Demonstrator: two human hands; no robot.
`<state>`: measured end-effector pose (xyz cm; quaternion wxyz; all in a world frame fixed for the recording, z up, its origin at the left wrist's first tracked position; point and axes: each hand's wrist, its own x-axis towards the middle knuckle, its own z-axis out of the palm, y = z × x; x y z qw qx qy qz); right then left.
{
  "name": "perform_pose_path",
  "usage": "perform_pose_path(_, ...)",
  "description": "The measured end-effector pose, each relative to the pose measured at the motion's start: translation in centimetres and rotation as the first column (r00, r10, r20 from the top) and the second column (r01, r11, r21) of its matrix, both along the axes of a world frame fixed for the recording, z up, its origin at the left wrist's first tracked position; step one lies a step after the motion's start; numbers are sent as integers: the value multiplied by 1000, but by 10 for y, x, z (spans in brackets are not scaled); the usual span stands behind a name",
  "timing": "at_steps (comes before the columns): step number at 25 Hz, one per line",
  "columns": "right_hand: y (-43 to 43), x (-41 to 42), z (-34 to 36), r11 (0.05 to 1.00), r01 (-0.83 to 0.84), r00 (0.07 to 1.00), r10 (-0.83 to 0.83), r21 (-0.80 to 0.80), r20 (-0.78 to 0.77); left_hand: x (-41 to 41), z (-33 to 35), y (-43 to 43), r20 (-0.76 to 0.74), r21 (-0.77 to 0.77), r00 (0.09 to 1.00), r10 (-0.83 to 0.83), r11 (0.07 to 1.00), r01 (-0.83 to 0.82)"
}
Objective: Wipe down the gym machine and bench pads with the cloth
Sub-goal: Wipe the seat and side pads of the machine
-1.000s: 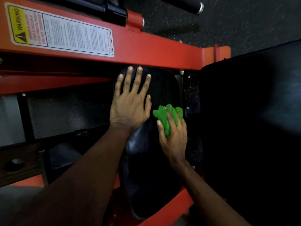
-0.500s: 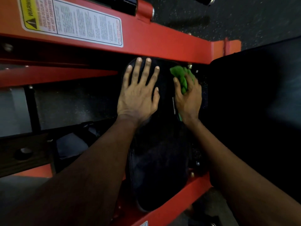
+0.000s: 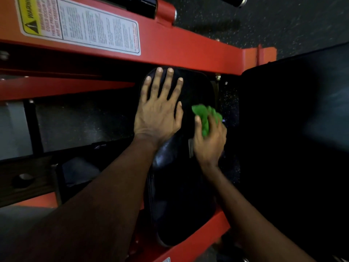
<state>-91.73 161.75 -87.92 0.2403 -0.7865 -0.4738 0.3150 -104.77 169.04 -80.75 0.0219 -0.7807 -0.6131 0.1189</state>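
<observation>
We list: pad [image 3: 181, 195], black, oblong with rounded corners, lying along the 12-to-6 line through the middle of our view, a dull shine near its centre. Left hand [image 3: 157, 112], palm down on the pad's 12 o'clock end, fingers straight and spread with their tips toward 12, holding nothing. Right hand [image 3: 209, 140], at 3 o'clock of the left hand and just beside it, fingers and thumb curled round the cloth [image 3: 204, 117]. The cloth is green and bunched, its loose end standing out of the grip toward 12. It sits at the pad's 3 o'clock edge, and we cannot tell whether it lies on the top face or over the rim. Big pad [image 3: 292, 138], black, filling our view at 3 o'clock, apart from the pad by a narrow gap. Frame [image 3: 188, 48], red: one beam crosses from 9 to 2 o'clock just past the fingertips, and another runs under the pad's 6 o'clock end. Label [image 3: 81, 25], yellow and white warning sticker on the upper beam at 11 o'clock. Floor [image 3: 264, 19], dark and speckled, at 1 o'clock and in the gap.
</observation>
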Motion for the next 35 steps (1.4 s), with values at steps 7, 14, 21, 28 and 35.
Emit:
perform_pose_path(7, 30, 7, -5, 996, -57, 997, 60, 65, -57, -2, -3, -1, 11, 14, 1000, 3, 1000, -3)
perform_pose_path(14, 117, 11, -26, 993, -90, 995, 93, 81, -28, -3, -2, 1, 35, 6, 999, 4, 1000, -5)
perform_pose_path(21, 118, 18, -15, 953, -237, 968, 248, 191, -34, -2, 4, 1, 43, -33, 998, 44, 999, -43)
perform_pose_path(28, 3, -2, 21, 948, -220, 950, 261, 229, -169, -36, 23, -5, 160, -58, 984, 79, 996, -71)
perform_pose_path(35, -99, -21, 67, 888, -408, 896, 434, 213, -91, -54, 22, -6, 193, -125, 979, 73, 991, -50)
